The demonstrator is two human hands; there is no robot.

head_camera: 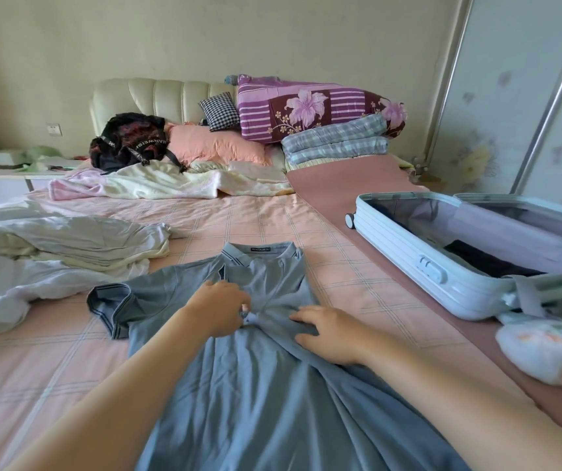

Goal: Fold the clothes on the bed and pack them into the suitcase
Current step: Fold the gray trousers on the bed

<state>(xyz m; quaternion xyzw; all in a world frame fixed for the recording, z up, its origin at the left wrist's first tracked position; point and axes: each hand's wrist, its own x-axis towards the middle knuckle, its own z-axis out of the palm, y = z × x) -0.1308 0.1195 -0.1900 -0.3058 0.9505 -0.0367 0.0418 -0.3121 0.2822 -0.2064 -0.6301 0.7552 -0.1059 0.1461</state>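
The left hand [218,309] sits on the chest of the blue-grey polo shirt [238,396], fingers curled in and nipping a tuck of cloth just below the placket. The right hand [327,334] lies close beside it on the same shirt, fingers spread and resting on the fabric, with a ridge of gathered cloth running between the two hands.

The shirt lies collar away from the person, and the sleeve on the left-hand side is spread flat. The other sleeve is out of sight, folded under or behind the right hand — I cannot tell which. The hem runs off the bottom of the view.

A broad stretch of pink checked sheet [255,215] shows beyond the collar and at the near left. A heap of pale clothes [51,253] lies to the left, close by the spread sleeve.

To the right, past the right hand and apart from the shirt, the open pale-blue suitcase [405,263] lies on a mauve strip [351,185] along the bed's edge. A dark garment [490,263] lies in its near half, and the far half is cut off at the frame edge. A white bundle [551,351] lies just in front of the suitcase — what it is, I cannot make out.
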